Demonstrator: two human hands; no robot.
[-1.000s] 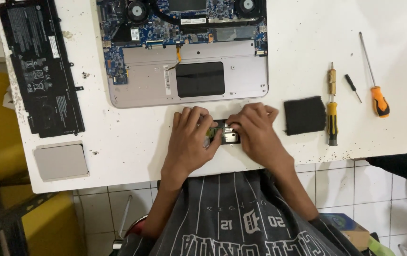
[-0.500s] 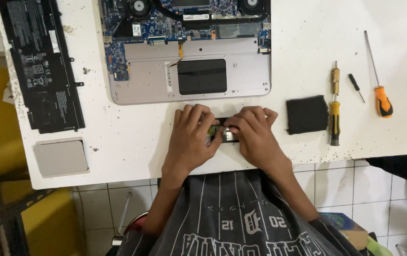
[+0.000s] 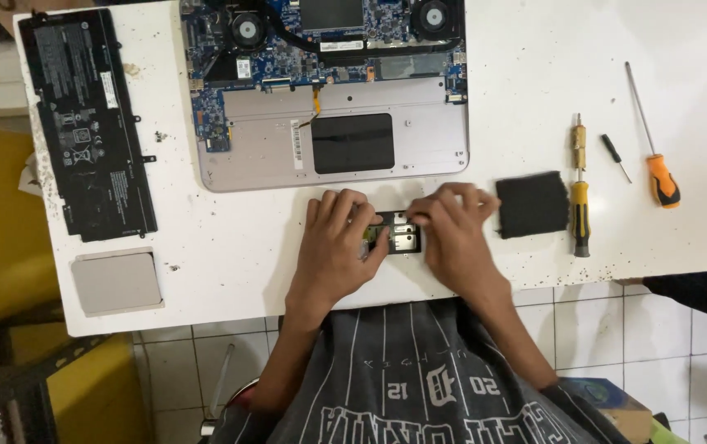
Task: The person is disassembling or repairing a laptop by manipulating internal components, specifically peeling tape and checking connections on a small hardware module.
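1. my left hand (image 3: 338, 247) lies flat on the table (image 3: 230, 247) just below the open laptop (image 3: 333, 90), its fingers curled onto the left edge of a small module (image 3: 398, 234).
2. my right hand (image 3: 454, 238) meets it from the other side, fingertips pinched on the module's top right corner; both hands are closed on that one part.
3. the module is dark with metal shields and a bit of green board, and sits on the table just below the laptop's trackpad underside.
4. against the shots from a second ago, the hands have barely moved; the module sits in the same spot, and a little more of it shows between the fingers. i judge the work on it is ongoing fine handling, not a lift.
5. left of the laptop lies the battery (image 3: 90, 123), with a grey pad (image 3: 116, 281) below it.
6. right of the laptop: a black square (image 3: 532, 204), a yellow driver (image 3: 580, 201), a small bit (image 3: 615, 156) and an orange driver (image 3: 656, 148), all untouched.
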